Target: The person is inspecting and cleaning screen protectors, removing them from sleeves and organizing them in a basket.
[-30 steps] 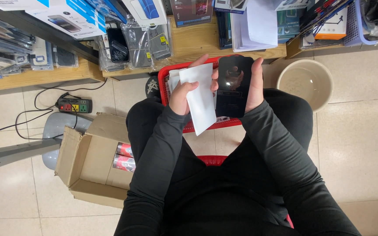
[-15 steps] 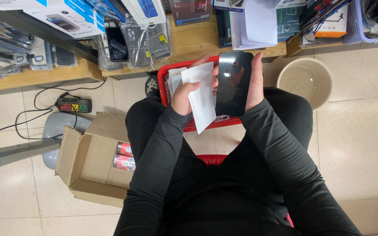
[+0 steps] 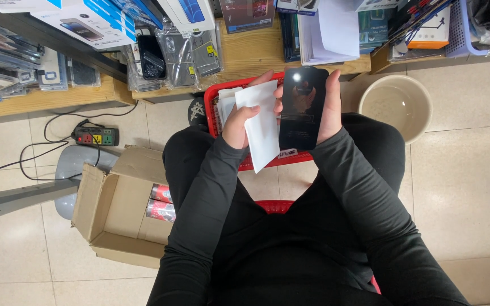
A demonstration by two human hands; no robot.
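Above red basket (image 3: 218, 119): left hand (image 3: 237, 122) grips white sleeve (image 3: 262, 127), right hand (image 3: 327, 107) clasps dark glass panel (image 3: 303, 107), edges touching.

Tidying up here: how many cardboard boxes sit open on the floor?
1: the open cardboard box on the tiles beside the person's left leg, holding red cans. Others may be out of view.

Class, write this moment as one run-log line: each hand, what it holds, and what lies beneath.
left hand: holds white sleeve | right hand: holds glossy black panel upright | beneath: red basket
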